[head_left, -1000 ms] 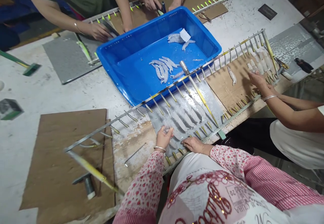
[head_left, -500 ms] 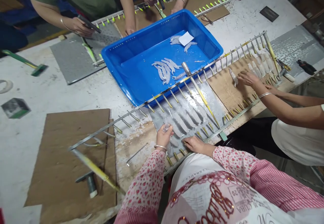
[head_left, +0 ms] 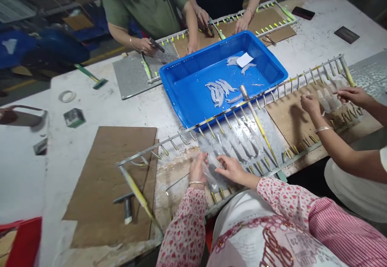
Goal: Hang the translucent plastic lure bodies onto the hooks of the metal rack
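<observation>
My left hand (head_left: pixel 198 169) is closed, slightly blurred, on a clear, thin plastic piece (head_left: pixel 209 176) that slants down beside its fingers. Just to the right, my right hand (head_left: pixel 233 171) pinches the end of another clear plastic piece (head_left: pixel 214 161). Both hands are inside a long metal rack (head_left: pixel 178 133) with rows of short prongs along its two sides. Several similar translucent, fish-shaped pieces (head_left: pixel 241 151) lie side by side on a grey sheet (head_left: pixel 270 133) within the rack. A yellow-stained crossbar (head_left: pixel 262 129) stands to their right.
Beyond the rack sits a blue tub (head_left: pixel 172 98) with several translucent pieces and a white paper. At left lie brown cardboard (head_left: pixel 115 158), a hammer (head_left: pixel 127 208) and a hex key (head_left: pixel 178 182). A co-worker's hands (head_left: pixel 311 104) work at the right; two people sit opposite.
The view has swung left, so things sit further right. My right hand has risen from the rack's near side toward my left hand and now pinches a clear piece.
</observation>
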`<control>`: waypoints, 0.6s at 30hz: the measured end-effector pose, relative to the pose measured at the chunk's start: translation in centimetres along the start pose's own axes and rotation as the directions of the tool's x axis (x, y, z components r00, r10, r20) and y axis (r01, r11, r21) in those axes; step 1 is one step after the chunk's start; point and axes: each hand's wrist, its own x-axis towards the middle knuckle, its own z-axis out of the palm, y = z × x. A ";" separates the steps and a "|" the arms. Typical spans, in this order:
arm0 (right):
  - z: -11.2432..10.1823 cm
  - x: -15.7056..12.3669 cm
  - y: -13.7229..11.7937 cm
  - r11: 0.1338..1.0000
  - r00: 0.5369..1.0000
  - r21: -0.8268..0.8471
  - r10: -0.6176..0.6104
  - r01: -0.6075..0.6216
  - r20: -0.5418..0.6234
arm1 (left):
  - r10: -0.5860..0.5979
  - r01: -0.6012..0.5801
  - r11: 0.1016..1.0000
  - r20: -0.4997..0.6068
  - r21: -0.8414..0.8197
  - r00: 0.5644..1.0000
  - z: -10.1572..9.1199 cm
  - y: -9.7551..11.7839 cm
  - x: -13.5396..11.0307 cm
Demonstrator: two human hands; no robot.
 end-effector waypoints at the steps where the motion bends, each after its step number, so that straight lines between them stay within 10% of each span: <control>1: -0.3 0.5 -0.1 0.997 0.998 -0.068 -0.034 0.037 0.051 | 0.005 -0.007 0.999 0.046 0.044 0.999 0.0 0.0 -0.1; 5: -2.6 4.0 -1.0 0.967 0.955 -0.171 -0.138 0.187 0.264 | 0.078 -0.088 0.993 0.112 0.082 0.991 0.0 0.1 -0.2; 11: -5.5 13.0 -4.6 0.949 0.957 -0.147 -0.287 0.280 -0.031 | 0.134 -0.171 0.960 0.174 0.221 0.976 -0.8 1.1 0.7; 18: -4.6 16.2 -6.0 0.994 0.980 -0.021 -0.104 0.109 0.167 | 0.159 -0.205 0.952 0.205 0.226 0.966 -1.5 1.2 1.5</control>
